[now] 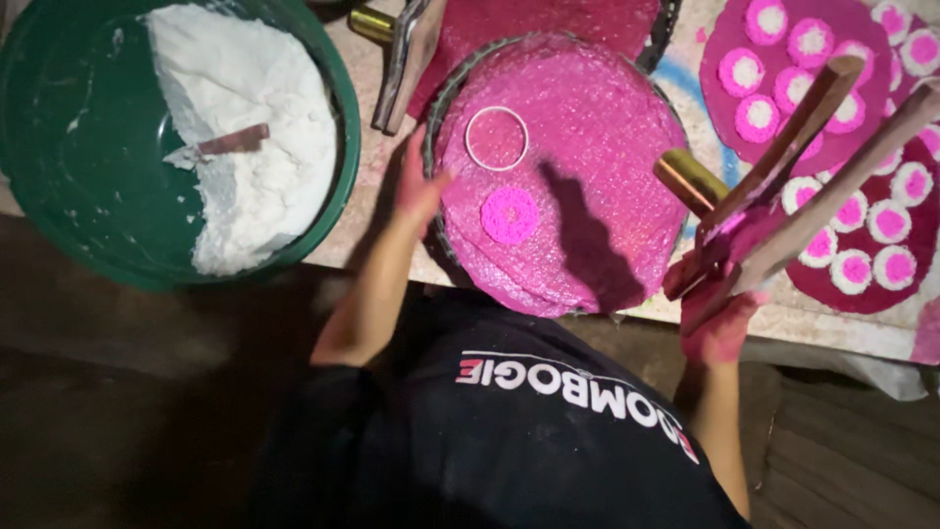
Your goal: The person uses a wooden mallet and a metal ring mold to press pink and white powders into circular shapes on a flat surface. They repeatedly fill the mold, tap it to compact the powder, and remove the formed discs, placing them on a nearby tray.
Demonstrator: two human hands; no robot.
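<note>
A pale worktable (832, 328) runs across the far part of the scene, its top dusted with pink powder and marked by a blue streak (685, 73) on the right. Near its edge the dark floor (127, 392) lies in shadow on the left. Hard light from above casts sharp shadows on the table.

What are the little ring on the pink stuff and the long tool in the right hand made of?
The ring looks like thin metal or plastic, pale and smooth-edged; I can't tell which. The tool in the right hand looks like wood with a brassy metal tube: flat matte slats, shiny yellowish cylinder.
</note>
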